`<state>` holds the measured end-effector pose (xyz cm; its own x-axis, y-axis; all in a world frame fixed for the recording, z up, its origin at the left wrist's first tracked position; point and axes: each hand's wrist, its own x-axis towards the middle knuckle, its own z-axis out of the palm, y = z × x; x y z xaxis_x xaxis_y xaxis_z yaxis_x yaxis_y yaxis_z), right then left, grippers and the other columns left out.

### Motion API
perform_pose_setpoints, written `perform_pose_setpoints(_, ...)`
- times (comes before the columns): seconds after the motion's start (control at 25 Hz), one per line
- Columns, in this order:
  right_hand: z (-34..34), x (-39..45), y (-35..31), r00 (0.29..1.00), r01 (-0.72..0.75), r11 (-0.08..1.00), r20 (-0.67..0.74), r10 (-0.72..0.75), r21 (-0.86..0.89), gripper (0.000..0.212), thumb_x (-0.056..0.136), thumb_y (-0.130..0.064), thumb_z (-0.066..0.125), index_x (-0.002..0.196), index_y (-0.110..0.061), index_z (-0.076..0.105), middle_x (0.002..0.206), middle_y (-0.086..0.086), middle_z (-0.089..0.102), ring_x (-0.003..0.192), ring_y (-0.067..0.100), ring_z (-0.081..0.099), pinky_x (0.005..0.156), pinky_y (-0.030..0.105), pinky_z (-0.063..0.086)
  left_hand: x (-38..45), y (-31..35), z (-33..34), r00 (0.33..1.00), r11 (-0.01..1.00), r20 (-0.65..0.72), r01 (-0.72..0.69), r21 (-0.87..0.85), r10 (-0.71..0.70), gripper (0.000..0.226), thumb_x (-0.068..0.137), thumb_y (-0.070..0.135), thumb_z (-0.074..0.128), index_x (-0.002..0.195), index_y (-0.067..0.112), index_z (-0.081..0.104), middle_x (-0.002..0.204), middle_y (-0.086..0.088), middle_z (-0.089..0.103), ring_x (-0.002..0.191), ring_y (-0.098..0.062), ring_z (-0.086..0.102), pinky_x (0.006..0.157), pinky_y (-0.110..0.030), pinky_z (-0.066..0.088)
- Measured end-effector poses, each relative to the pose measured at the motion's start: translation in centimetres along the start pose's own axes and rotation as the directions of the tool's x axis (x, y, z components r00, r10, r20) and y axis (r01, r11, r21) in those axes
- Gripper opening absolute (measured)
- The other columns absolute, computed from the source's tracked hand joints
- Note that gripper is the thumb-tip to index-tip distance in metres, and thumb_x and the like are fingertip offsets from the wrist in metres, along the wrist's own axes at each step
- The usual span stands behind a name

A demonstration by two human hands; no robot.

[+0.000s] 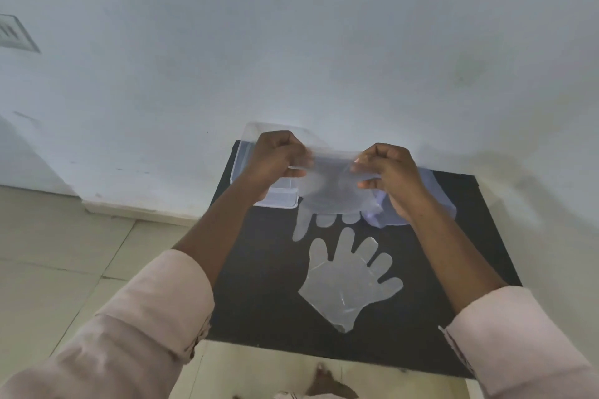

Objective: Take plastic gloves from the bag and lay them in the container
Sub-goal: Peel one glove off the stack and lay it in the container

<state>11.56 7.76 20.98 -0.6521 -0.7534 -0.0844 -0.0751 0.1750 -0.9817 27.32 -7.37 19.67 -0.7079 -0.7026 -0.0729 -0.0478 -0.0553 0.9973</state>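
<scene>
While the left hand (277,160) and right hand (387,172) pinch a clear thin plastic glove (330,191) stretched between them above the dark table (259,269), another flat transparent glove (348,282) awaits near the clear rectangular plastic container (275,196), whose contents are unclear.

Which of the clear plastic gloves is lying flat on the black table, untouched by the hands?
The clear plastic glove nearest the person, fingers spread toward the wall. The other glove is stretched by its cuff between the left hand and right hand.

Perhaps a home room, plain white wall (291,42), tiled floor (48,253), small dark table (259,269)
</scene>
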Motion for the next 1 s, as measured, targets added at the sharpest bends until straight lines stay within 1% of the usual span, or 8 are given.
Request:
perform_pose_setpoints(0.2, 4.0, -0.9, -0.2, 0.999, -0.042, 0.999, -0.014, 0.042, 0.024, 0.023, 0.089, -0.001, 0.053, 0.071, -0.011, 0.062, 0.079, 0.009, 0.074, 0.075, 0.022, 0.074, 0.061, 0.025, 0.056, -0.3, -1.2, -3.3, 1.000, 0.993, 0.031, 0.006, -0.118, -0.002, 0.002, 0.088, 0.004, 0.057, 0.087, 0.005, 0.058, 0.099, -0.024, 0.072, 0.081, -0.030, 0.075, 0.065, -0.033, 0.058)
perform_pose_setpoints(0.32, 5.6, -0.3, -0.3, 0.999, -0.034, 0.999, -0.008, 0.034, 0.003, 0.022, 0.090, -0.003, 0.053, 0.072, -0.012, 0.061, 0.084, 0.014, 0.075, 0.078, 0.028, 0.075, 0.064, 0.027, 0.056, -0.3, -1.5, -4.5, 1.000, 0.991, 0.028, -0.004, -0.132, 0.007, 0.002, 0.092, 0.010, 0.058, 0.092, 0.008, 0.057, 0.092, -0.018, 0.073, 0.080, -0.028, 0.075, 0.065, -0.032, 0.058)
perform_pose_setpoints(0.4, 6.4, 0.4, -0.4, 1.000, -0.024, 0.999, -0.003, 0.024, -0.022, 0.021, 0.091, -0.004, 0.054, 0.073, -0.011, 0.061, 0.088, 0.017, 0.075, 0.080, 0.029, 0.075, 0.064, 0.027, 0.056, 0.0, -1.6, -5.3, 1.000, 0.992, 0.019, 0.010, -0.126, -0.008, 0.014, 0.090, 0.016, 0.065, 0.097, 0.006, 0.058, 0.085, -0.011, 0.074, 0.079, -0.026, 0.075, 0.067, -0.030, 0.059)
perform_pose_setpoints(0.52, 7.1, 2.1, -0.4, 0.999, -0.031, 0.999, 0.012, 0.032, -0.030, 0.021, 0.092, -0.005, 0.054, 0.073, -0.012, 0.060, 0.087, 0.018, 0.074, 0.078, 0.028, 0.074, 0.063, 0.026, 0.056, 1.1, -1.7, -6.7, 0.999, 0.998, 0.002, 0.036, -0.056, -0.036, 0.031, 0.082, 0.018, 0.077, 0.107, 0.005, 0.067, 0.089, -0.014, 0.076, 0.079, -0.022, 0.075, 0.072, -0.028, 0.060)
perform_pose_setpoints(0.72, 7.9, 6.7, 0.3, 0.998, -0.045, 0.998, 0.037, 0.047, -0.047, 0.018, 0.091, -0.008, 0.055, 0.075, -0.012, 0.062, 0.084, 0.016, 0.075, 0.079, 0.027, 0.075, 0.069, 0.030, 0.057, 4.0, -1.8, -8.3, 0.995, 0.996, -0.060, 0.077, 0.034, -0.075, 0.022, 0.085, 0.020, 0.073, 0.098, 0.002, 0.074, 0.084, -0.015, 0.075, 0.079, -0.022, 0.075, 0.073, -0.029, 0.060)
perform_pose_setpoints(0.8, 8.2, 9.0, 0.6, 0.995, -0.059, 0.998, 0.073, 0.062, -0.036, 0.009, 0.087, -0.012, 0.063, 0.078, -0.009, 0.065, 0.082, 0.014, 0.075, 0.079, 0.026, 0.075, 0.071, 0.031, 0.057, 5.5, -1.6, -8.4, 0.990, 0.993, -0.093, 0.108, 0.041, -0.104, 0.018, 0.089, 0.016, 0.068, 0.097, 0.002, 0.074, 0.084, -0.015, 0.075, 0.077, -0.022, 0.074, 0.072, -0.028, 0.061)
perform_pose_setpoints(0.92, 8.5, 12.1, 1.5, 0.990, -0.032, 0.996, 0.137, 0.043, -0.080, 0.017, 0.077, -0.019, 0.076, 0.084, -0.006, 0.069, 0.084, 0.010, 0.075, 0.079, 0.020, 0.075, 0.072, 0.030, 0.059, 8.2, -1.6, -8.6, 0.980, 0.987, -0.139, 0.154, 0.054, -0.146, 0.015, 0.093, 0.009, 0.061, 0.099, 0.001, 0.072, 0.085, -0.015, 0.074, 0.075, -0.020, 0.074, 0.074, -0.028, 0.061)
perform_pose_setpoints(1.0, 8.7, 13.4, 2.0, 0.988, -0.024, 0.999, 0.149, 0.030, -0.040, 0.005, 0.082, -0.014, 0.071, 0.082, -0.009, 0.072, 0.082, 0.007, 0.074, 0.078, 0.018, 0.074, 0.069, 0.026, 0.058, 9.6, -1.9, -8.9, 0.977, 0.984, -0.145, 0.167, 0.064, -0.157, 0.016, 0.093, 0.007, 0.059, 0.098, 0.002, 0.073, 0.085, -0.014, 0.075, 0.077, -0.020, 0.074, 0.075, -0.028, 0.061)
